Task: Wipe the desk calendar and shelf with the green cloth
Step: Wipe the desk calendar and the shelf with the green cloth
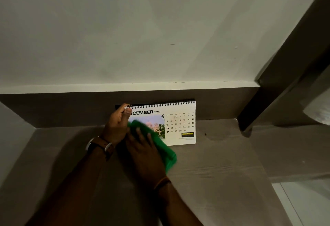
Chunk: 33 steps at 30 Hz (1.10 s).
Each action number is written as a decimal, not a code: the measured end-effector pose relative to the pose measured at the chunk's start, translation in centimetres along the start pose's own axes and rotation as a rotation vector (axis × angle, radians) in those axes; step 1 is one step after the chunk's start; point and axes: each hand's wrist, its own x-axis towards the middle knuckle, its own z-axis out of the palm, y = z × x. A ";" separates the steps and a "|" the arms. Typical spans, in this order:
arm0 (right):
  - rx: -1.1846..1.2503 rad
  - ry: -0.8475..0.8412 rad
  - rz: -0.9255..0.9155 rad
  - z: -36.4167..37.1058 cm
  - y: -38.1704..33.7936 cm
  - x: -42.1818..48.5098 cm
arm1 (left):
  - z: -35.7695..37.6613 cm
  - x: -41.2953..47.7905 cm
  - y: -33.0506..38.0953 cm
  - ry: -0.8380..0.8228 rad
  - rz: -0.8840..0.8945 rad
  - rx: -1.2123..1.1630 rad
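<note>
A white spiral-bound desk calendar [180, 124], open at December 2026, stands on the grey-brown shelf [223, 163] against its back wall. My left hand [117, 124] grips the calendar's upper left corner by the spiral binding; a watch sits on that wrist. My right hand [144, 152] presses the green cloth [160, 145] flat against the lower left of the calendar's face, over its picture. The cloth hangs down past the calendar's bottom edge toward the shelf surface. The cloth hides part of the picture, and my left hand covers the first letter of the month.
A pale wall [142, 29] rises behind the shelf. A dark upright panel [278, 83] closes the shelf on the right. A slanted side wall [16, 127] borders it on the left. A small dark speck [205, 134] lies on the shelf right of the calendar.
</note>
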 end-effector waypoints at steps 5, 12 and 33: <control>0.071 0.085 0.195 -0.2 3.6 -4.6 | 0.0 -0.1 0.4 0.025 0.018 0.028; 0.394 0.375 0.758 -4.0 5.3 -1.1 | -0.1 -0.7 1.4 0.006 0.004 0.023; 0.525 0.474 0.732 -5.6 6.0 -4.4 | -0.3 0.0 0.9 -0.046 -0.075 0.005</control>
